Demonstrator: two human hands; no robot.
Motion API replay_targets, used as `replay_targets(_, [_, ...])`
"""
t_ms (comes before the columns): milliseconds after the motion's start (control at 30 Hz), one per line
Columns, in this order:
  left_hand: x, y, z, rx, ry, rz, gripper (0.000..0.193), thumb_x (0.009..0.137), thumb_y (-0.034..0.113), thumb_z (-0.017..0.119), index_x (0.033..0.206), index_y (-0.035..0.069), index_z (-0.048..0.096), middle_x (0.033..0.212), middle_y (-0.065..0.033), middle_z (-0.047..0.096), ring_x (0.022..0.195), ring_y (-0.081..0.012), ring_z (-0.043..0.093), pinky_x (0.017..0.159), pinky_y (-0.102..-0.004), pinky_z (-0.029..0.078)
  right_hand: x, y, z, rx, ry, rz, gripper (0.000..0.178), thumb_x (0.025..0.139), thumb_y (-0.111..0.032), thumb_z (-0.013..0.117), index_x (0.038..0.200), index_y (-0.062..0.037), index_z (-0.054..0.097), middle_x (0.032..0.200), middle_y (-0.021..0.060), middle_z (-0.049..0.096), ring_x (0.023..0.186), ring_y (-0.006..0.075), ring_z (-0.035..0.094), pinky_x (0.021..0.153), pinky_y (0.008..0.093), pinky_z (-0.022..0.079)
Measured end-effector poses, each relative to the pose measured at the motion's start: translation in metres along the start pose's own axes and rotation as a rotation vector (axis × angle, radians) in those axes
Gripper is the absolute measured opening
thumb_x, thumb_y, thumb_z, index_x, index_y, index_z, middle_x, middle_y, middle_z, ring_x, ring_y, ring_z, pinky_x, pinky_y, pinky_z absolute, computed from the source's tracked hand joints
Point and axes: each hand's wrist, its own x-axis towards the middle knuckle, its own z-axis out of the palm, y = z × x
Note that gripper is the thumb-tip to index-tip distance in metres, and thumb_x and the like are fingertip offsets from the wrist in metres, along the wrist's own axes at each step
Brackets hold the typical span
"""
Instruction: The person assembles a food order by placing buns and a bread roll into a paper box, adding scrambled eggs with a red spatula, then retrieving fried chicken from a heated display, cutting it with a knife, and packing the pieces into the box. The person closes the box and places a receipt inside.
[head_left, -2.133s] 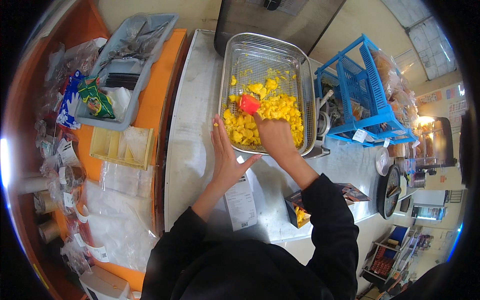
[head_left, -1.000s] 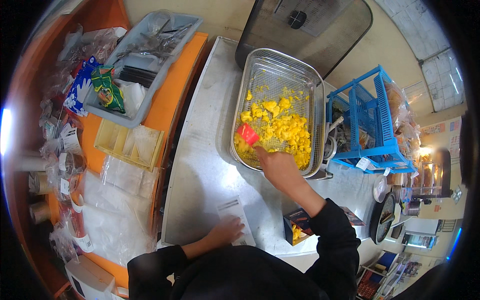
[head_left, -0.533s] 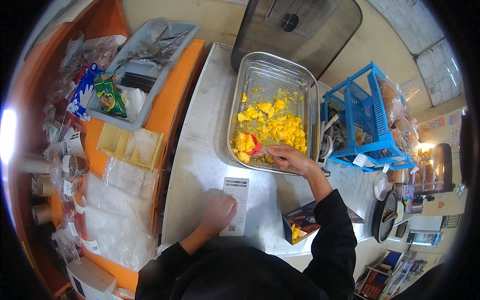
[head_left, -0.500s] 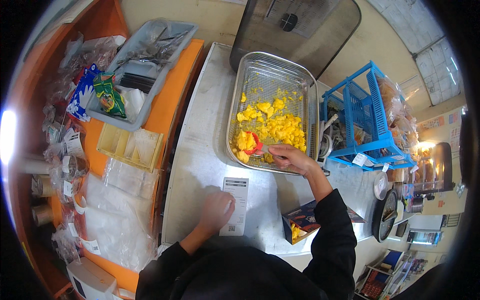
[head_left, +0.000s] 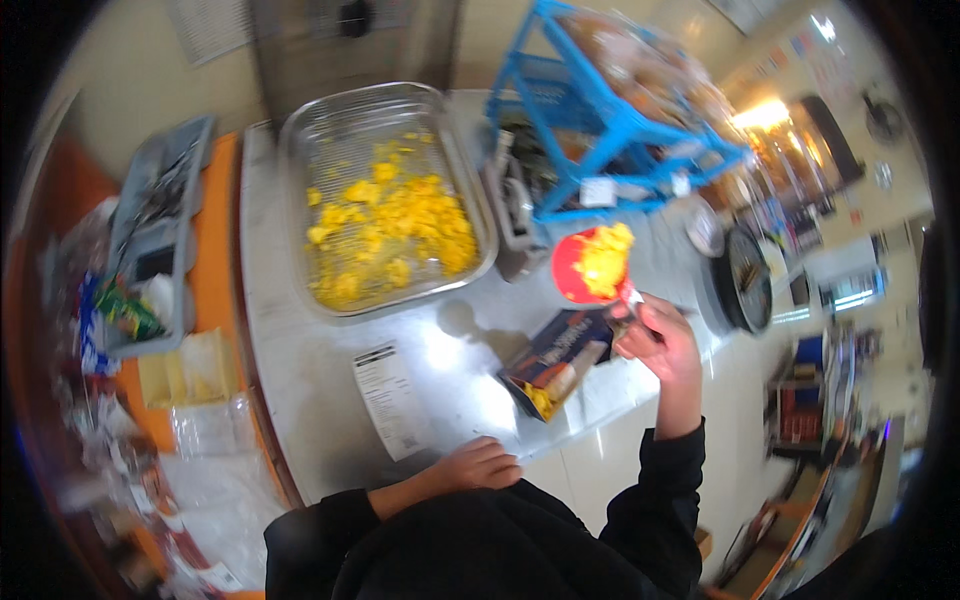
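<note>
Right hand [head_left: 656, 340] is clamping its grip on the red scoop's [head_left: 571, 270] handle, and it's hovering with yellow chunks [head_left: 605, 258] near the dark box [head_left: 550, 355]. Left hand [head_left: 478, 464] is hanging by the surface [head_left: 300, 400] edge, can't tell its grip. More chunks are sitting in the wire basket [head_left: 484, 225].

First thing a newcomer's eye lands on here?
Probably the red scoop heaped with bright yellow pieces, held up by the right hand right of center. Next, likely the metal mesh basket on the counter at upper left of center, with more yellow pieces spread inside. Then the bright blue plastic rack, standing to the basket's right.
</note>
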Motion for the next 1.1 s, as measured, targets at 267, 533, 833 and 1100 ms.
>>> replay_targets(267, [0.090, -0.010, 0.176, 0.396, -0.593, -0.103, 0.046, 0.084, 0.014, 0.043, 0.126, -0.006, 0.044, 0.134, -0.0239, 0.041, 0.131, -0.0335, 0.035, 0.109, -0.0466, 0.027, -0.176, 0.024, -0.017, 0.059, 0.641, -0.054, 0.039, 0.097, -0.025, 0.043, 0.116, 0.0075, 0.053, 0.049, -0.0086, 0.024, 0.044, 0.0054, 0.021, 0.051, 0.0236, 0.024])
replay_targets(533, [0.116, -0.106, 0.219, 0.493, -0.597, -0.104, 0.039, 0.078, 0.015, 0.060, 0.112, -0.002, 0.052, 0.126, -0.0199, 0.045, 0.128, -0.0338, 0.034, 0.111, -0.0497, 0.020, -0.178, 0.093, -0.060, 0.067, 0.798, -0.030, 0.040, 0.098, -0.027, 0.041, 0.119, 0.0043, 0.054, 0.050, -0.0084, 0.023, 0.046, 0.0044, 0.021, 0.050, 0.0221, 0.023])
replay_targets(833, [0.115, -0.117, 0.204, 0.168, -0.479, -0.378, 0.049, 0.067, 0.024, 0.077, 0.103, 0.001, 0.054, 0.109, -0.0147, 0.047, 0.117, -0.0341, 0.042, 0.109, -0.0467, 0.027, -0.132, 0.165, -0.084, -0.424, 1.110, -0.049, 0.032, 0.098, -0.025, 0.046, 0.115, -0.0036, 0.062, 0.055, -0.0056, 0.032, 0.049, 0.0056, 0.031, 0.047, 0.0234, 0.027])
replay_targets(1100, [0.108, -0.119, 0.207, 0.104, -0.408, -0.364, 0.058, 0.066, 0.022, 0.078, 0.110, 0.000, 0.049, 0.110, -0.0176, 0.046, 0.116, -0.0372, 0.043, 0.108, -0.0462, 0.029, -0.110, 0.194, -0.069, -1.875, 0.946, 0.284, 0.055, 0.078, -0.007, 0.053, 0.132, 0.0002, 0.043, 0.057, 0.0045, 0.053, 0.051, 0.0196, 0.057, 0.051, 0.0342, 0.045])
